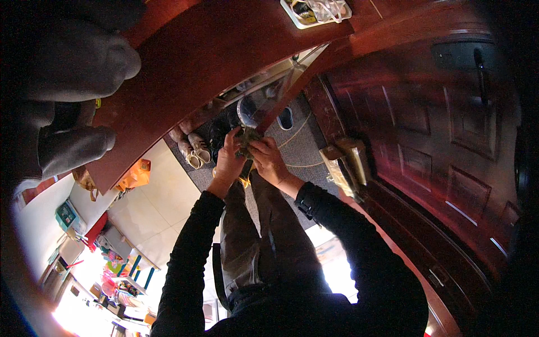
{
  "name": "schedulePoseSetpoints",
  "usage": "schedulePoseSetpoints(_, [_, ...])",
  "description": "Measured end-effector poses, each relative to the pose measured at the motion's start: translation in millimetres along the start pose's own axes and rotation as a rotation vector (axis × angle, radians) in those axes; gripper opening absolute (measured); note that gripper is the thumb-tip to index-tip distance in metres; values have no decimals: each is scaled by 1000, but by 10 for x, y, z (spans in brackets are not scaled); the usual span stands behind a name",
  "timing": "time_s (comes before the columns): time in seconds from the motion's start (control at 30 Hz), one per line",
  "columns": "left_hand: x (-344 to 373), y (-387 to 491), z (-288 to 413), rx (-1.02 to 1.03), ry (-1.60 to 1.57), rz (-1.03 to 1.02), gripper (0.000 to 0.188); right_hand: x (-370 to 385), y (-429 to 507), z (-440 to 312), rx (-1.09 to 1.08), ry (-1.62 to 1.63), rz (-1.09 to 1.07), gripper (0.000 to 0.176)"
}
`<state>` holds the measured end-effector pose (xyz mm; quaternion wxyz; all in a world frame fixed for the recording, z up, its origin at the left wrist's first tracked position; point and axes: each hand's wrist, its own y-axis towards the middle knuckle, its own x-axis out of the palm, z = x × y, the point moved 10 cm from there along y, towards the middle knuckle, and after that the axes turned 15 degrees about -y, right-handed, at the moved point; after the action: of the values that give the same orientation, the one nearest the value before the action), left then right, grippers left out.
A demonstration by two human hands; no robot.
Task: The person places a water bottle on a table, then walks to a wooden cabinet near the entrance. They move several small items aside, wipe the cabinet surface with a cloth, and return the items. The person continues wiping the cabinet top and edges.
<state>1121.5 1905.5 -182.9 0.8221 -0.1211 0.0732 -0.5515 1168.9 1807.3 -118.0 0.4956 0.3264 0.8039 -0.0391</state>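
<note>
Both my hands meet in front of my body, above the dark mat (pixel 299 147). My left hand (pixel 229 162) and my right hand (pixel 268 161) grip a small crumpled dark green item (pixel 248 141) between their fingers; it may be cloth, but I cannot tell exactly what it is. Just beyond it, a cabinet door (pixel 290 99) of reddish wood stands ajar, its edge towards my hands. Shoes and other things lie in the shadow behind. A yellow thing (pixel 245 182) shows below my hands, partly hidden by them.
Light sneakers (pixel 196 151) and a blue slipper (pixel 285 118) lie on the mat. A white tray (pixel 316 14) of small things stands on the red-brown cabinet top (pixel 177 71). Paper bags (pixel 347 162) are beside the dark panelled door (pixel 425 126). Grey cloth items hang at upper left. An orange bag (pixel 135 175) is at left.
</note>
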Motion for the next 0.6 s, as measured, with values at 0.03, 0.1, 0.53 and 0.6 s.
schedulePoseSetpoints(0.03, [-5,-3,-7,17,13,-17,72,67,-7,-27,-58,-28,-54,34])
schedulePoseSetpoints(0.1, [13,-22,-42,25,-13,-49,72,75,15,31,-208,-48,-109,39])
schedulePoseSetpoints(0.53, [-29,-139,-143,-62,-202,-4,67,-300,411,209,-166,164,-103,43])
schedulePoseSetpoints(0.6, [-24,-154,-88,-5,-166,-12,65,-296,335,55,-228,255,-166,48])
